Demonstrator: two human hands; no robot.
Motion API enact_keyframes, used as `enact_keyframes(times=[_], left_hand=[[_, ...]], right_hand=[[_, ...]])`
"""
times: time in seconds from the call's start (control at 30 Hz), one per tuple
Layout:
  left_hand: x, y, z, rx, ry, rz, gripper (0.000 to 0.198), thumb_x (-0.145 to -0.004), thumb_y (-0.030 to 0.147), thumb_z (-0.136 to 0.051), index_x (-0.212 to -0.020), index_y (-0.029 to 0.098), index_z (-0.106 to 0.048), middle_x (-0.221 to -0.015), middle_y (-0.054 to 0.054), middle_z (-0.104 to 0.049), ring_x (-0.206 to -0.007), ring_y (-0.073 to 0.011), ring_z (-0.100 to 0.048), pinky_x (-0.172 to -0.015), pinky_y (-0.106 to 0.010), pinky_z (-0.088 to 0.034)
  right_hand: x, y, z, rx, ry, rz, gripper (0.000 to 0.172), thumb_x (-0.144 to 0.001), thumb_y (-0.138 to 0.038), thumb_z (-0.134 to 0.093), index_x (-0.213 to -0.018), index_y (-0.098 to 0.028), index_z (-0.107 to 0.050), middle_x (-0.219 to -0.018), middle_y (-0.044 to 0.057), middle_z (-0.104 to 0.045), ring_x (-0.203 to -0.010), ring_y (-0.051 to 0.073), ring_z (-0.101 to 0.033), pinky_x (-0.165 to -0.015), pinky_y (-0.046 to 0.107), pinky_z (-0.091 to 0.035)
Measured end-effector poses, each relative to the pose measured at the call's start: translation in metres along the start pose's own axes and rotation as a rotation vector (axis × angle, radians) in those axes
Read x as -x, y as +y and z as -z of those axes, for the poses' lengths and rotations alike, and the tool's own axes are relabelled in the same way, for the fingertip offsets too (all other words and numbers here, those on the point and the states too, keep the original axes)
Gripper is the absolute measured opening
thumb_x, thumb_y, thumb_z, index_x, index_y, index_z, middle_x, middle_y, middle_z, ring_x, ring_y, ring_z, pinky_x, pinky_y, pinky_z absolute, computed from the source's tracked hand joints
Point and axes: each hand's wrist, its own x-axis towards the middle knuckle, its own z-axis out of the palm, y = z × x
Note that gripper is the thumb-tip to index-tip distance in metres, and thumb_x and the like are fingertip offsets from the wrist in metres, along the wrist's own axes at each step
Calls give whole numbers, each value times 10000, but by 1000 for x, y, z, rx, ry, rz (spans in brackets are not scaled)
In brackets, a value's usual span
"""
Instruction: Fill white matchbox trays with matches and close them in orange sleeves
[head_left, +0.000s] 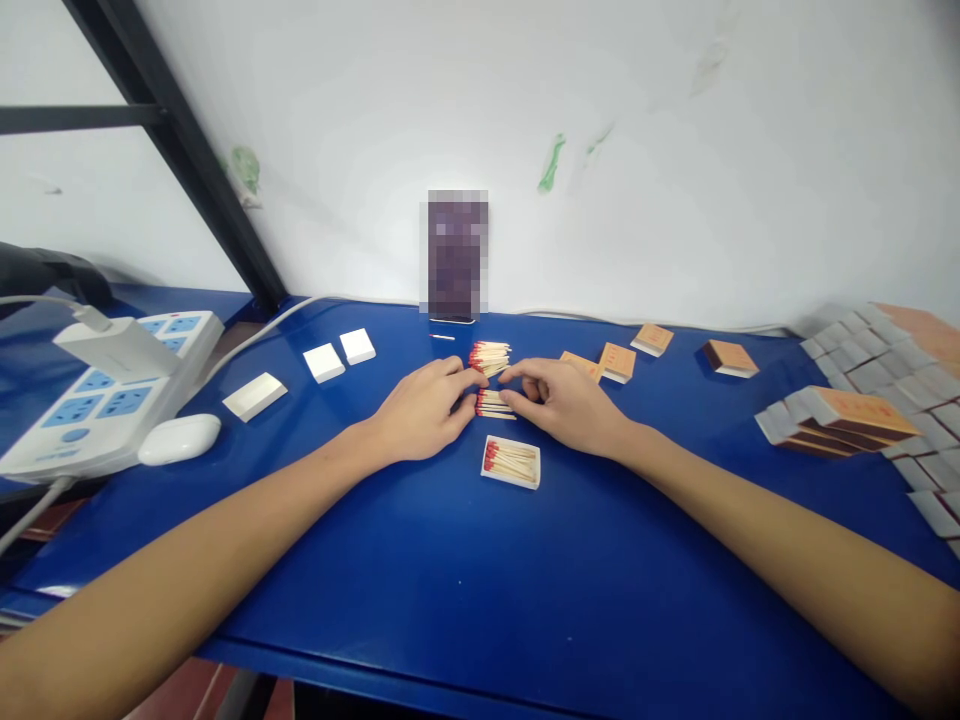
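Note:
A pile of red-headed matches (491, 357) lies in the middle of the blue desk, with a second flat row of matches (495, 404) just nearer to me. My left hand (427, 405) is at the red heads, thumb and index finger bent close against the matches. From the other side, my right hand (574, 402) has its thumb and curled fingers at the bare stick ends. The exact contact of the fingertips is partly hidden. Below the hands sits an open white matchbox tray (538, 482) filled with matches. One loose match (442, 337) lies beyond my left hand.
Three white matchbox trays (255, 397) are at left, near a white earbud case (180, 439) and a power strip (97, 400). Orange matchbox sleeves (617, 362) lie at right, beside stacked matchboxes (862, 415). A blurred phone-like screen (456, 255) leans on the wall.

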Motion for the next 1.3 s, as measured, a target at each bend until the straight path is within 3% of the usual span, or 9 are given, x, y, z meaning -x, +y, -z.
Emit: enact_keyframes(times=[0.7, 0.8, 0.93, 1.1, 1.3], left_hand=[[0, 0, 1, -11, -12, -4, 323, -970, 254, -367, -1186, 180, -594, -964, -63, -572, -904, -205, -552, -821, -369, -458], [0, 2, 3, -4, -17, -10, 356, -980, 299, -360, -1200, 175, -611, -957, -65, -572, -897, -204, -549, -819, -371, -461], [1, 5, 4, 7, -17, -4, 412, -935, 425, -471, -1224, 179, -631, -945, -63, -565, -871, -199, -554, -798, -361, -472], [1, 5, 4, 37, 17, 13, 354, -926, 431, -509, -1148, 225, -692, -849, -39, -559, -798, -177, -549, -739, -332, -460], [-1, 5, 4, 132, 47, 71, 269, -920, 410, -557, -1027, 243, -738, -862, -30, -584, -761, -150, -562, -694, -298, -457]], right_hand=[[-2, -2, 1, 11, 5, 3, 211, -897, -322, -522, -928, -179, -673, -585, -38, -492, -557, 119, -444, -562, 264, -320], [-1, -4, 4, 14, -11, 31, 232, -905, -329, -517, -891, -184, -698, -611, -20, -524, -577, 123, -453, -575, 269, -327], [3, -6, 11, 20, -74, 55, 294, -872, -428, -589, -980, -192, -726, -656, -13, -523, -582, 122, -447, -570, 274, -334], [8, -3, 12, 61, -100, 162, 322, -912, -447, -550, -1051, -230, -743, -737, 16, -539, -627, 133, -469, -584, 280, -351], [6, -2, 10, 34, -105, 177, 281, -938, -369, -529, -1015, -224, -758, -775, 30, -577, -643, 130, -508, -589, 276, -375]])
